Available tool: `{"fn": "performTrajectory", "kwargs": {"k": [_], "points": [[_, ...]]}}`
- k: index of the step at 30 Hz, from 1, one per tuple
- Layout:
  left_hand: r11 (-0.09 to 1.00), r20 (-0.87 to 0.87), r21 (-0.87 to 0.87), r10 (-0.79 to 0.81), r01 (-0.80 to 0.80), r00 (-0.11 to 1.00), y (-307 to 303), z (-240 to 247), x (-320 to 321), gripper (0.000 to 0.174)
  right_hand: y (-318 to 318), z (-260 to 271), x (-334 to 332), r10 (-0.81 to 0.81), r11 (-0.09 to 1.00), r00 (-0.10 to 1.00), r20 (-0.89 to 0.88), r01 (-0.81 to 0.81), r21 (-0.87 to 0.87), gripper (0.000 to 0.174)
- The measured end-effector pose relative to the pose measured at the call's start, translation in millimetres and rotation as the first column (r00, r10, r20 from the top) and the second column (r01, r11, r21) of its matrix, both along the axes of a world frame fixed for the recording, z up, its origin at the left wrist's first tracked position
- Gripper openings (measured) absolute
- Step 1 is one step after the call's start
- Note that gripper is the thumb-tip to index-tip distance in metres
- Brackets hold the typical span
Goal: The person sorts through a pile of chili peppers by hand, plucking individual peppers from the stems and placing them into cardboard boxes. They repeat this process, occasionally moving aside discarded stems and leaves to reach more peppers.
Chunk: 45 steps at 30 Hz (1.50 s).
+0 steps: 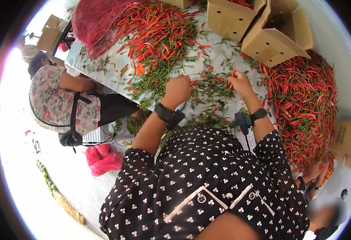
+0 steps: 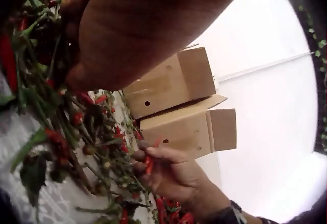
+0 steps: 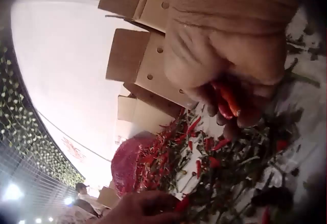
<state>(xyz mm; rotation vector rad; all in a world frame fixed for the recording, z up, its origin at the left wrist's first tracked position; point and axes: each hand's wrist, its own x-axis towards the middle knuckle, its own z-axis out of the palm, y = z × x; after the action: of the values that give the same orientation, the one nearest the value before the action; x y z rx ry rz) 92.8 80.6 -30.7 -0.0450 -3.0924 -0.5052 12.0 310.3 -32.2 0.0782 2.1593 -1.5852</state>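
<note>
My right hand (image 1: 240, 85) curls its fingers round a couple of red chilies (image 3: 227, 100), whose tips poke out of the grip in the right wrist view. Over the loose green stems (image 1: 211, 94) on the table, my left hand (image 1: 178, 91) is bent down, and a red chili (image 1: 193, 83) shows at its fingertips. In the left wrist view the back of that hand covers most of its fingers. Stems, leaves and scattered red bits lie between the two hands.
A big heap of red chilies (image 1: 155, 34) lies ahead beside a red mesh sack (image 1: 93, 24). Another large heap (image 1: 303, 104) spreads at right, below open cardboard boxes (image 1: 277, 44). A person in a floral shirt (image 1: 63, 96) stands at left; another person's hands (image 1: 315, 172) reach in at lower right.
</note>
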Motion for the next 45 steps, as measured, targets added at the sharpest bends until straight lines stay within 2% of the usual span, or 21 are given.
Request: {"fn": "performTrajectory", "kwargs": {"k": [1, 3, 5, 7, 9, 10, 11, 12, 14, 15, 16, 21, 24, 33, 36, 38, 39, 41, 43, 44, 45], "points": [[1.000, 0.001, 0.000, -0.002, 0.002, 1.000, 1, -1, 1, 0.016, -2, -5, -1, -0.002, 1.000, 1.000, 0.001, 0.002, 0.000, 0.020], [0.996, -0.117, 0.080, -0.030, 0.040, 0.993, 2, -3, 0, 0.014, -7, -16, -5, 0.251, 0.908, 0.950, -0.183, -0.166, 0.386, 0.021], [0.981, -0.090, 0.188, -0.028, 0.044, 0.996, 2, 2, -2, 0.017, -17, -6, -1, 0.323, 0.865, 0.912, -0.252, -0.176, 0.470, 0.024], [0.955, -0.058, 0.295, -0.027, 0.043, 0.998, 2, 2, -3, 0.021, -23, -12, 0, 0.534, 0.744, 0.746, -0.398, -0.191, 0.641, 0.026], [0.738, -0.012, 0.675, 0.027, -0.012, 1.000, 3, -1, -7, 0.024, -23, -13, -1, 0.553, 0.732, 0.734, -0.395, -0.200, 0.652, 0.026], [0.738, -0.011, 0.675, 0.028, -0.013, 1.000, 4, 5, -6, 0.024, -23, -14, -2, 0.571, 0.718, 0.722, -0.390, -0.209, 0.664, 0.027], [0.555, 0.165, 0.819, 0.017, -0.147, 0.986, 4, 13, -5, 0.025, -22, -13, -3, 0.572, 0.718, 0.720, -0.393, -0.208, 0.664, 0.027], [0.343, 0.327, 0.891, -0.034, -0.296, 0.945, 5, 20, -5, 0.025, -18, -12, -5, 0.460, 0.821, 0.816, -0.349, -0.242, 0.518, 0.025], [0.277, 0.323, 0.914, -0.051, -0.297, 0.945, 6, 25, -3, 0.024, -17, 0, -1, 0.351, 0.902, 0.896, -0.272, -0.245, 0.356, 0.023], [0.210, 0.320, 0.931, -0.070, -0.299, 0.945, 7, 25, -3, 0.024, -15, 12, 5, 0.252, 0.967, 0.966, -0.064, -0.253, -0.018, 0.021], [0.208, 0.320, 0.931, -0.072, -0.299, 0.945, 9, 24, -5, 0.024, -15, 23, 11, 0.219, 0.916, 0.960, 0.176, -0.140, -0.376, 0.018], [0.335, 0.042, 0.942, -0.149, 0.011, 0.988, 24, 30, -8, 0.025, -25, 36, 27, 0.251, 0.816, 0.950, 0.185, -0.104, -0.569, 0.016], [0.369, 0.044, 0.929, -0.160, 0.019, 0.986, 26, 32, -10, 0.024, -27, 37, 29, 0.227, 0.787, 0.954, 0.194, -0.062, -0.614, 0.016], [0.445, 0.056, 0.896, -0.142, 0.013, 0.988, 25, 19, -10, 0.022, -31, 31, 29, 0.135, 0.855, 0.987, 0.091, -0.070, -0.514, 0.013], [0.512, 0.058, 0.859, -0.065, -0.016, 0.996, 30, 27, -11, 0.020, -37, 30, 32, 0.092, 0.961, 0.985, -0.148, -0.127, -0.246, 0.013], [0.559, 0.046, 0.829, -0.019, -0.028, 0.999, 32, 26, -16, 0.018, -44, 33, 35, 0.166, 0.986, 0.772, -0.613, -0.122, 0.113, 0.013], [0.604, 0.029, 0.796, 0.023, -0.037, 0.999, 32, 26, -20, 0.016, -43, 37, 33, 0.164, 0.986, 0.773, -0.613, -0.119, 0.113, 0.013], [0.624, 0.093, 0.776, 0.029, -0.091, 0.995, 26, 32, -26, 0.015, -39, 44, 30, -0.035, 0.938, 0.992, -0.118, -0.008, -0.346, 0.013], [0.646, 0.153, 0.750, 0.039, -0.142, 0.987, 23, 34, -29, 0.015, -28, 38, 22, -0.027, 0.844, 1.000, 0.010, 0.028, -0.535, 0.013], [0.636, 0.083, 0.769, -0.009, -0.058, 0.997, 24, 33, -30, 0.015, -24, 36, 19, 0.005, 0.715, 0.991, 0.133, 0.089, -0.693, 0.013], [0.621, 0.011, 0.783, -0.056, 0.026, 0.998, 26, 33, -30, 0.016, -21, 33, 19, -0.001, 0.715, 0.991, 0.135, 0.095, -0.693, 0.013]]}}
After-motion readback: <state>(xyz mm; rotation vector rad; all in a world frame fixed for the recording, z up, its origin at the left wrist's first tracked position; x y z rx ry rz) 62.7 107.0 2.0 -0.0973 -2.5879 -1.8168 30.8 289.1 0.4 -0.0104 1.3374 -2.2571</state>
